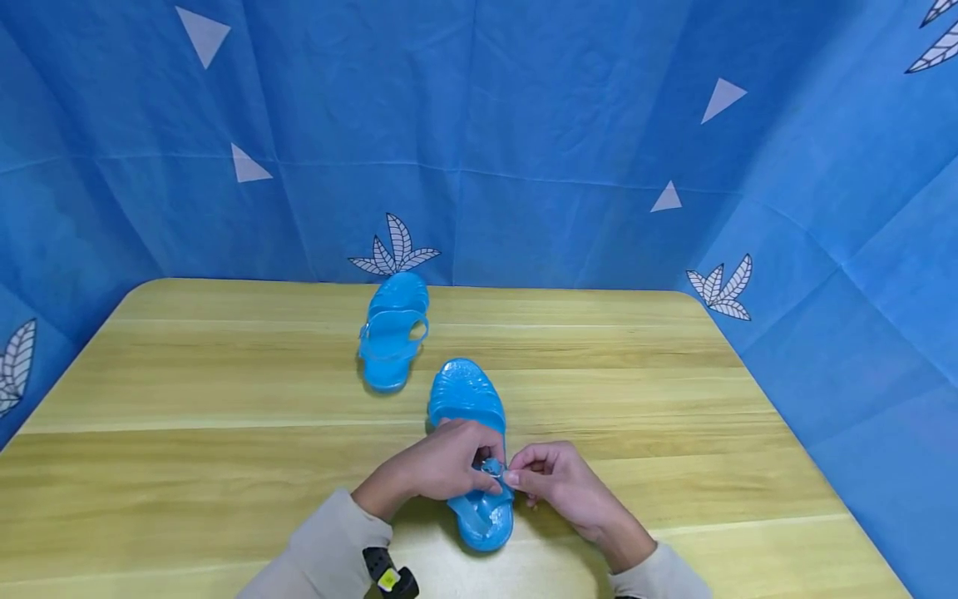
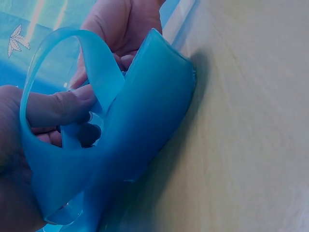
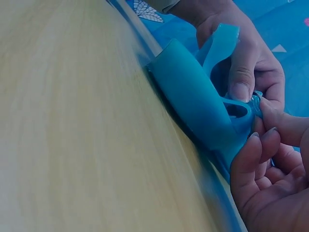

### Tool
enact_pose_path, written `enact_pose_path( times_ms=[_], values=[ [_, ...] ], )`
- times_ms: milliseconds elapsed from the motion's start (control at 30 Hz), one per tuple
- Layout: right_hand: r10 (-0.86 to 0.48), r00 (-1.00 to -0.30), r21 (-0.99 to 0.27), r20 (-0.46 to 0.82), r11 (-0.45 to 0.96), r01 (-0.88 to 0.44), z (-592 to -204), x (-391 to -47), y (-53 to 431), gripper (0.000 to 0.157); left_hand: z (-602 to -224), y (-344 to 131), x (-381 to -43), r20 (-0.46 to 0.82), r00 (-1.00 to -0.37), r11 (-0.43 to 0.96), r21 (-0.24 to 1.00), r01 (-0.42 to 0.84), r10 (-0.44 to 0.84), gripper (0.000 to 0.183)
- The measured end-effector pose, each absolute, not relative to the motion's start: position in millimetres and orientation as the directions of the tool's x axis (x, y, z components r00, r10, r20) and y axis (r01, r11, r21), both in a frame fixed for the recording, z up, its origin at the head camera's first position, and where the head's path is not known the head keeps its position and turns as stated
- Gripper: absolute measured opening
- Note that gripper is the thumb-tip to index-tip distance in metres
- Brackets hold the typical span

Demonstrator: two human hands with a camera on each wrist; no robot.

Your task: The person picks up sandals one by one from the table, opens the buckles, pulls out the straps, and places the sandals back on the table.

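A glossy blue jelly sandal (image 1: 466, 391) lies on the table near its front, toe pointing away. My left hand (image 1: 452, 459) reaches over its left side and pinches the ankle strap at the buckle (image 1: 491, 467), thumb and fingers on either side. From the right, my right hand (image 1: 561, 484) pinches the strap end right beside the buckle between thumb and forefinger. In the right wrist view both hands' fingertips meet at the buckle (image 3: 256, 100). The left wrist view shows the strap loop (image 2: 99, 63) standing up over the sandal's heel; fingers partly hide the buckle.
A second blue sandal (image 1: 389, 337) rests farther back on the wooden table (image 1: 224, 374), left of the first, with its strap looped across. A blue patterned cloth (image 1: 524, 125) hangs behind the table's back edge and along its sides.
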State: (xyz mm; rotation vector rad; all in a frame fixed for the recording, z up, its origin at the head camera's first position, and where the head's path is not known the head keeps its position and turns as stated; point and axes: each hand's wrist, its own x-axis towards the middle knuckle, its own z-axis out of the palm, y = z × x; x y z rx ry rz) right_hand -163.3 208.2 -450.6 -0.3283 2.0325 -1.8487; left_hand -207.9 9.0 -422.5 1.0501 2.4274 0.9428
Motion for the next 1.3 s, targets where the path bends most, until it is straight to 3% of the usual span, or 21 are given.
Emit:
enact_pose_path(
  times_ms=[267,633,1300],
  values=[
    [-0.359,-0.926,-0.990,-0.112,0.115,0.075,-450,-162,206,0.029,-421,12,-208,-0.045,-0.666,0.504,0.692,0.517,0.744,0.017],
    [-0.373,-0.921,-0.970,-0.114,0.242,0.022,-441,-162,207,0.023,-419,13,-209,-0.054,-0.684,0.518,0.697,0.496,0.727,0.017],
    [-0.313,-0.950,-0.939,-0.014,0.330,-0.095,-435,-159,193,0.018,-421,12,-208,-0.054,-0.707,0.518,0.720,0.462,0.706,0.015]
  ],
)
